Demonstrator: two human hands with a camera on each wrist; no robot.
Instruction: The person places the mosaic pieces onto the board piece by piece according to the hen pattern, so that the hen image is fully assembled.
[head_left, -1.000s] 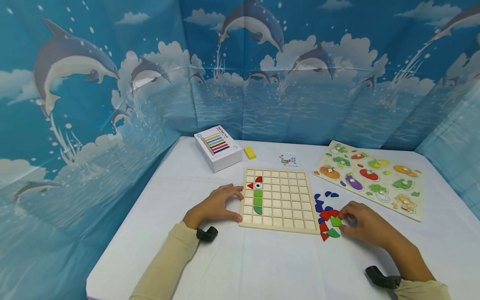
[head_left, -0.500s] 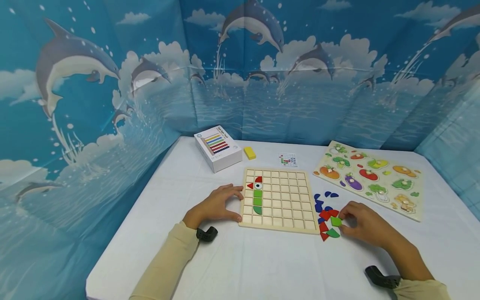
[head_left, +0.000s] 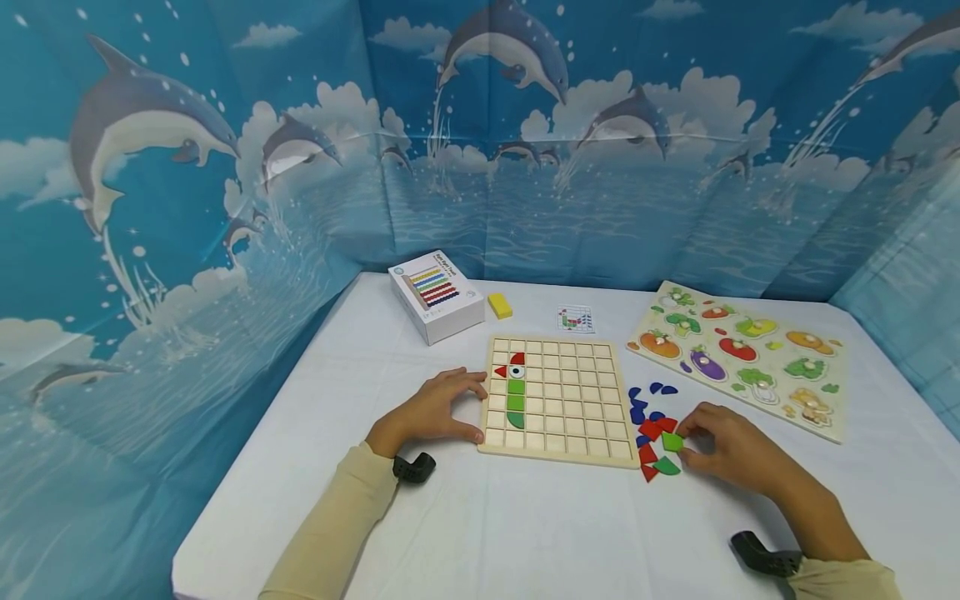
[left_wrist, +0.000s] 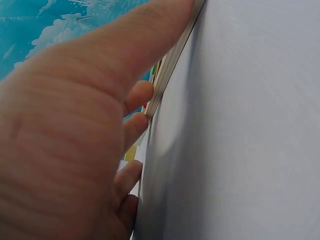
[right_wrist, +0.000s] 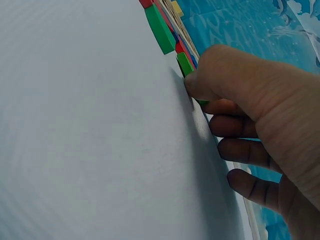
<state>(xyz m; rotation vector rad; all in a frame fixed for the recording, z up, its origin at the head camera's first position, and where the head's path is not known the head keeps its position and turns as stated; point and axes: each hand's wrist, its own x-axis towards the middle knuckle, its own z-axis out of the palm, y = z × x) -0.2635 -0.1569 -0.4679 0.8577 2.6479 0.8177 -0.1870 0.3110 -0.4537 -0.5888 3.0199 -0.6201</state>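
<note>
Dolphin-printed cloth (head_left: pixel 450 208) backs a white table (head_left: pixel 555 533) bearing a gridded board (head_left: pixel 558 408), whose left edge the left hand (head_left: pixel 431 408) touches, fingers spread wide. The nearer right hand (head_left: pixel 727 446) pinches a squarish green tile (head_left: pixel 671 442), which lies left of its fingertips and right of the board.

Grid board (head_left: pixel 579 406): middle of the bench (head_left: pixel 300 467).
Placed tiles (head_left: pixel 516 402): in the board's left part, five in a near-to-far line in the second column, one in the leftmost column.
Loose tiles (head_left: pixel 648 454): just right of the board, toward its near corner.
Left grip (head_left: pixel 431 412): at the board's left edge.
Right grip (head_left: pixel 731 450): right of the loose tiles, pinching one tile (head_left: pixel 672 442).
Box (head_left: pixel 438 296): far left.
Block (head_left: pixel 500 306): just right of the box.
Card (head_left: pixel 576 319): behind the board.
Vegetable puzzle (head_left: pixel 832 364): far right.
Backdrop (head_left: pixel 465 208): behind the bench.
</note>
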